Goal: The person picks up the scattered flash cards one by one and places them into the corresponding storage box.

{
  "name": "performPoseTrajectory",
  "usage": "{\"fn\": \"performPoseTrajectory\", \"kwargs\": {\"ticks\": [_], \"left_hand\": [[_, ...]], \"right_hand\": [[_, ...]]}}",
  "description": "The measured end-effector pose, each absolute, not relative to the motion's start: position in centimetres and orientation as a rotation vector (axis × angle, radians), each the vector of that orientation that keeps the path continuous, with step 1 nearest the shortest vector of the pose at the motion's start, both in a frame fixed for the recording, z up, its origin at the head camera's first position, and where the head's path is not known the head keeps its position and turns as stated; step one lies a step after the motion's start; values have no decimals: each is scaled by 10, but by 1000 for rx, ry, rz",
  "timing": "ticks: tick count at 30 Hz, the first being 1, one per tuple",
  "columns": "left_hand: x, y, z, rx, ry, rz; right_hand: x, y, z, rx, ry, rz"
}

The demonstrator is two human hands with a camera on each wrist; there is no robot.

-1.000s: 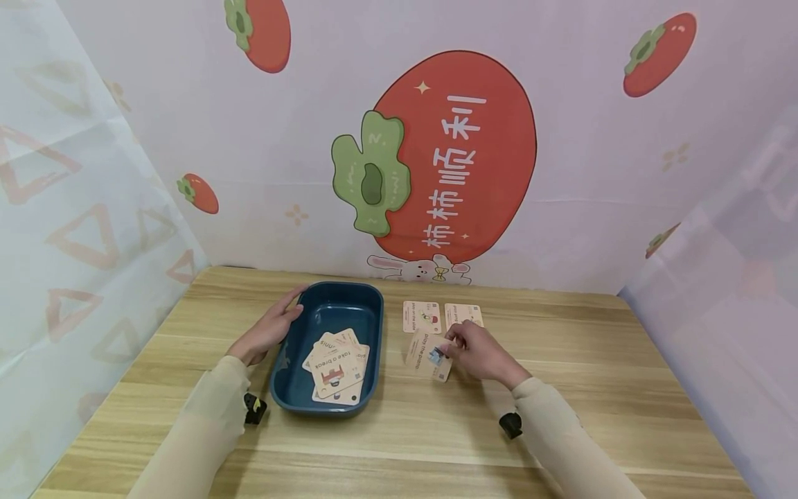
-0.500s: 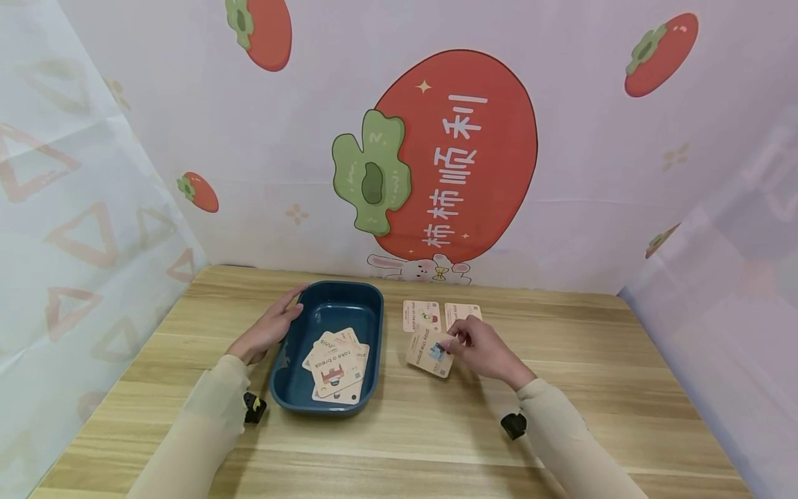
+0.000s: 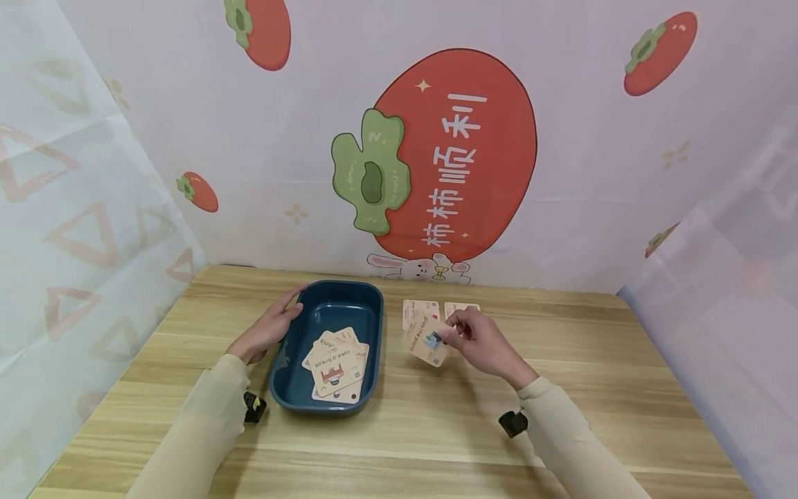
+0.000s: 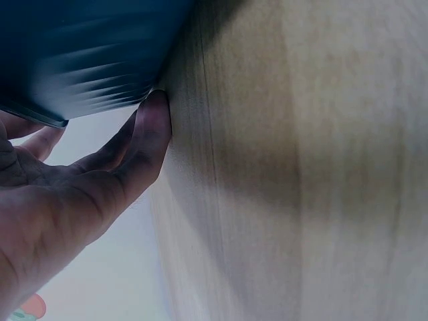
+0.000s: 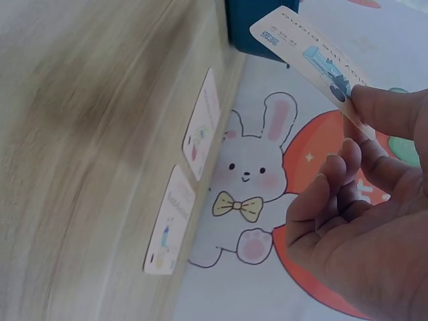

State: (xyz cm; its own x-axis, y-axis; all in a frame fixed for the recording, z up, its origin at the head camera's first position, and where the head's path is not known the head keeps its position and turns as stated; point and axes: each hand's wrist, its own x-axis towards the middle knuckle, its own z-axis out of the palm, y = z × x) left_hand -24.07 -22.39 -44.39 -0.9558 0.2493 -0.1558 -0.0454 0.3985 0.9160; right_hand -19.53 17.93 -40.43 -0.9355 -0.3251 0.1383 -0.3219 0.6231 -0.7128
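Card (image 3: 427, 339) pinched in right hand (image 3: 483, 345) fingers (lifted off table)

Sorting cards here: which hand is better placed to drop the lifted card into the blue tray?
Right: the right hand already pinches the beige picture card beside the blue plastic tray; the left hand rests against its rim.

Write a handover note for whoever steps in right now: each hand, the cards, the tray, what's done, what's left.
Left hand: open, fingers resting against the left wall of the blue tray.
Right hand: pinches one card, lifted off the wooden table, just right of the tray.
Done: a few overlapping cards in the tray.
Left: the held card, plus two cards on the table behind it, both lying flat.
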Motion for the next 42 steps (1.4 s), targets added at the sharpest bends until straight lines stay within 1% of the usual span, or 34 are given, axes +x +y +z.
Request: {"fn": "performPoseTrajectory", "kwargs": {"ticks": [14, 25, 42], "left_hand": [[-242, -222, -442, 183, 2395, 1572], [-241, -224, -444, 186, 2397, 1570], [-242, -226, -445, 203, 2404, 1568]], "right_hand": [[-191, 164, -387, -639, 2804, -1376], [-189, 145, -378, -649, 2764, -1451], [-190, 115, -379, -684, 2701, -1497]]}}
